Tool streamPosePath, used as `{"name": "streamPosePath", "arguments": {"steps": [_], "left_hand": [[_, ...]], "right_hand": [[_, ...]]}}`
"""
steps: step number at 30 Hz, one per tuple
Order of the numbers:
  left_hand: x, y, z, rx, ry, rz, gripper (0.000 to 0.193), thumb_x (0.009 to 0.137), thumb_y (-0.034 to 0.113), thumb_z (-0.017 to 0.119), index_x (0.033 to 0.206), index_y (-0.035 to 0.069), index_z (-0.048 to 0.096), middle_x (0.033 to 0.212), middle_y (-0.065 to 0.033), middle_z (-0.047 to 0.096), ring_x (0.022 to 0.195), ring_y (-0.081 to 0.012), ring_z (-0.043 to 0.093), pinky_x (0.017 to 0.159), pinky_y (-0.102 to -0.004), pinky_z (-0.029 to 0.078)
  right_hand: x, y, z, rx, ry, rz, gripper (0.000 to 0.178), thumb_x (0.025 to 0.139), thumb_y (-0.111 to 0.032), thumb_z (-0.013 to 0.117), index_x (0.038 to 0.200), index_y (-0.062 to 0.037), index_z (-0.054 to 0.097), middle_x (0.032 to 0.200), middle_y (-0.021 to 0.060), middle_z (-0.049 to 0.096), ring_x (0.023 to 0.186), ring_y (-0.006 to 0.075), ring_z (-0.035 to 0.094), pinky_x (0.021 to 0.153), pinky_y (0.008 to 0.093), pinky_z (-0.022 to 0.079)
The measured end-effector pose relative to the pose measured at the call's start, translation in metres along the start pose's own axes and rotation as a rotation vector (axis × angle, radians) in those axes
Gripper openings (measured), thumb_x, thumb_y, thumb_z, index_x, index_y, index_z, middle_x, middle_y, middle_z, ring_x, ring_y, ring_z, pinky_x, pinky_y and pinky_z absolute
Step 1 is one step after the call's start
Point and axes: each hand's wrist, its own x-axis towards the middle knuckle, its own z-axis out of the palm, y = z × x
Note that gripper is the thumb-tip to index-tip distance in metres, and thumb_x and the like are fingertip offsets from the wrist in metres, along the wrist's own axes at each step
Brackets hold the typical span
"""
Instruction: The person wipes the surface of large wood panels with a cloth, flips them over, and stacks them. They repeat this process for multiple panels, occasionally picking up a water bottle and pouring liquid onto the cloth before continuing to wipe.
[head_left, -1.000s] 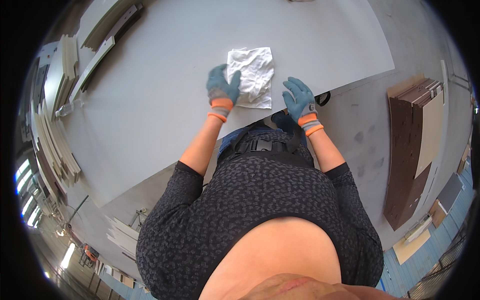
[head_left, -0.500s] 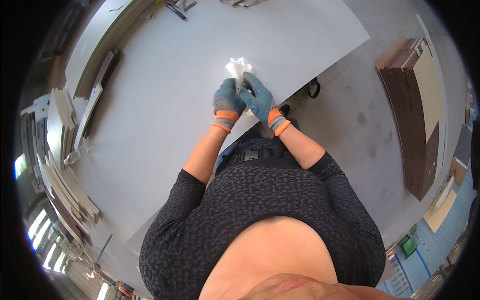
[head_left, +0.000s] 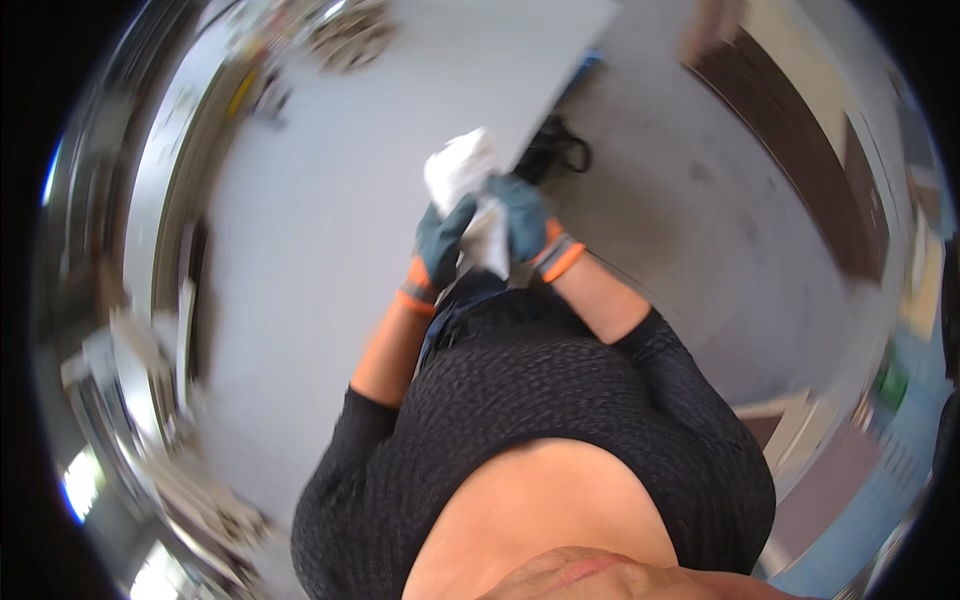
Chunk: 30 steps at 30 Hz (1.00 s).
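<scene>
Both my hands wear teal-coated work gloves with orange cuffs. Between them is a crumpled white cloth (head_left: 462, 168), bunched at the top, with a paler flap hanging down toward my waist. My left hand (head_left: 441, 240) grips its lower left side, fingers curled around it. On the other side, my right hand (head_left: 520, 215) closes on the cloth's right edge. The cloth is held up in front of my body, near the edge of the large light-grey tabletop (head_left: 310, 220). Motion blur hides the finer finger positions.
Stacked dark brown and cream panels (head_left: 790, 130) stand on the floor to the right. A black item with a loop (head_left: 560, 148) is by the table's right edge. A beige crumpled heap (head_left: 350, 35) lies at the far end. Boards line the left side, blurred.
My view has swung round, shifting table and panels. The cloth now shows larger and more spread, with a flap hanging below my hands. Both hands stay on it.
</scene>
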Motion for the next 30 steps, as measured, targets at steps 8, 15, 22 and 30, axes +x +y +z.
{"name": "streamPosePath", "arguments": {"steps": [8,15,22,30], "left_hand": [[-0.030,-0.090,0.031,0.781,-0.515,0.812,0.046,0.096,0.012,0.059,0.142,0.005,0.062,0.126,-0.0233,0.069,0.111,-0.0403,0.069,0.095,-0.0434,0.055],[-0.083,-0.088,0.106,0.252,-0.747,-0.263,0.041,0.103,0.024,0.063,0.134,-0.003,0.061,0.120,-0.0110,0.070,0.106,-0.0224,0.069,0.091,-0.0352,0.056],[-0.130,-0.075,0.173,0.322,-1.065,-0.571,0.037,0.096,0.016,0.071,0.127,-0.003,0.065,0.112,-0.0092,0.073,0.099,-0.0194,0.071,0.089,-0.0344,0.057],[-0.121,-0.100,0.203,0.437,-1.142,-0.641,0.034,0.094,0.019,0.075,0.122,0.000,0.070,0.108,-0.0044,0.073,0.097,-0.0162,0.069,0.086,-0.0306,0.054]], "right_hand": [[-0.113,0.048,-0.016,0.179,0.486,0.161,0.037,0.091,-0.032,0.073,0.118,-0.0065,0.073,0.103,0.0102,0.074,0.094,0.0194,0.067,0.084,0.0356,0.054],[-0.276,0.027,-0.076,-0.722,0.887,-0.037,0.079,0.085,-0.044,0.082,0.145,-0.0015,0.054,0.146,0.0209,0.058,0.135,0.0305,0.057,0.110,0.0411,0.047],[-0.361,0.027,-0.090,0.607,0.087,-0.094,0.095,0.090,-0.028,0.081,0.164,-0.0078,0.024,0.162,0.0142,0.041,0.146,0.0275,0.043,0.120,0.0439,0.037],[-0.397,0.008,-0.064,0.167,0.388,0.039,0.042,0.093,-0.032,0.075,0.124,-0.0054,0.070,0.112,0.0060,0.073,0.099,0.0170,0.067,0.091,0.0363,0.054]]}}
